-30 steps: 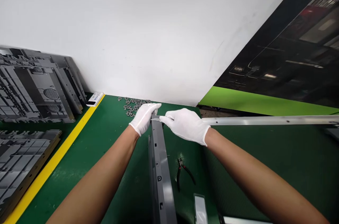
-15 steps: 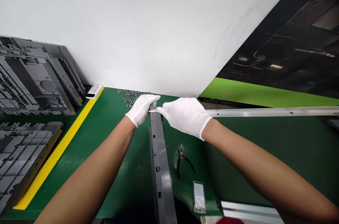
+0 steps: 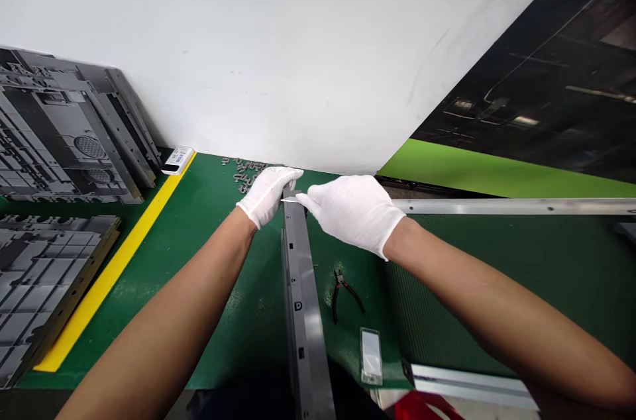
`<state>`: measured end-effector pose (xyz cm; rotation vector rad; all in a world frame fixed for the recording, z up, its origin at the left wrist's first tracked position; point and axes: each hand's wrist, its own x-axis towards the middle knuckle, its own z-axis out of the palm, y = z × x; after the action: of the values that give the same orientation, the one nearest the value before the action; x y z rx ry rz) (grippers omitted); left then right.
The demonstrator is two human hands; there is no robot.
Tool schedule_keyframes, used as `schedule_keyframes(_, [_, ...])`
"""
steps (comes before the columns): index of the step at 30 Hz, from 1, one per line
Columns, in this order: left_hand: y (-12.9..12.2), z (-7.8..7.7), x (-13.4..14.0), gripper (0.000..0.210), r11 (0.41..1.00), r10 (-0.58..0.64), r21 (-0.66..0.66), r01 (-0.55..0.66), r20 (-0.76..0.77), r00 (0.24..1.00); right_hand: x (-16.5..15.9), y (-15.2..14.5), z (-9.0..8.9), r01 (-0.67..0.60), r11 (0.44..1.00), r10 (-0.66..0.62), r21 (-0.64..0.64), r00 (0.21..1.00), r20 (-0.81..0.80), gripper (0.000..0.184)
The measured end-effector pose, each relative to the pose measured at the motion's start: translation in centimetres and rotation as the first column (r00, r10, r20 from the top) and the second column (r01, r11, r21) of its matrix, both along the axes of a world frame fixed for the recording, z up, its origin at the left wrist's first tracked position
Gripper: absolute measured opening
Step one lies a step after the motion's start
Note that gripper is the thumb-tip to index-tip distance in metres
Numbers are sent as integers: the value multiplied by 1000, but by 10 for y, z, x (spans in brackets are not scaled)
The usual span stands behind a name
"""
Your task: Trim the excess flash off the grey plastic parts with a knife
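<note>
A grey plastic panel (image 3: 307, 287) stands on its edge, its long narrow side with small slots facing up. At its far end my left hand (image 3: 268, 195), in a white glove, is closed around the corner. My right hand (image 3: 350, 213), gloved too, is closed on a knife whose thin pointed blade (image 3: 290, 199) lies across the top of that end. The knife's handle is hidden inside the glove. Right of the panel, black-handled side cutters (image 3: 342, 291) lie on the green table with their handles spread.
Grey moulded panels (image 3: 99, 135) lean at the left, with another stack (image 3: 54, 274) nearer. Yellow tape (image 3: 124, 254), a white device (image 3: 177, 160), small grey clip-like pieces (image 3: 242, 175) and a clear-edged packet (image 3: 370, 355) lie on the table (image 3: 209, 314). A metal-railed conveyor (image 3: 497, 274) runs right.
The camera view has tilted slightly, so most things sit a little higher. Both hands stay at the panel's far end, and the blade remains across its top.
</note>
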<state>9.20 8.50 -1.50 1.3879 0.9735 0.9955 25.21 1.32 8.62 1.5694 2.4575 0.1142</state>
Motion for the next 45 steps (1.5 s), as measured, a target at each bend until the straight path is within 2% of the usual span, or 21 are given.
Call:
schedule_keyframes(6, [1, 1, 0, 39, 999, -29, 27, 29, -22, 999, 0, -2, 0, 16, 1000, -16, -12, 1000, 15, 54])
schedule_keyframes(15, [-1, 1, 4, 39, 998, 23, -57, -21, 39, 999, 1, -7, 0, 20, 1000, -20, 14, 999, 26, 56])
schedule_keyframes(23, [5, -2, 0, 36, 991, -21, 127, 31, -77, 997, 1, -9, 1, -2, 1000, 2, -2, 1000, 4, 53])
schedule_keyframes(32, [7, -8, -1, 36, 991, -23, 133, 35, -86, 996, 0, -12, 2, 33, 999, -33, -19, 999, 8, 57])
schedule_keyframes(40, [-1, 6, 0, 30, 986, 36, 165, -7, -175, 984, 0, -14, 1, 39, 999, -39, -12, 999, 17, 58])
schedule_keyframes(45, [-3, 8, 1, 31, 989, 45, 147, -20, -166, 985, 0, -14, 1, 63, 998, -62, -22, 998, 15, 60])
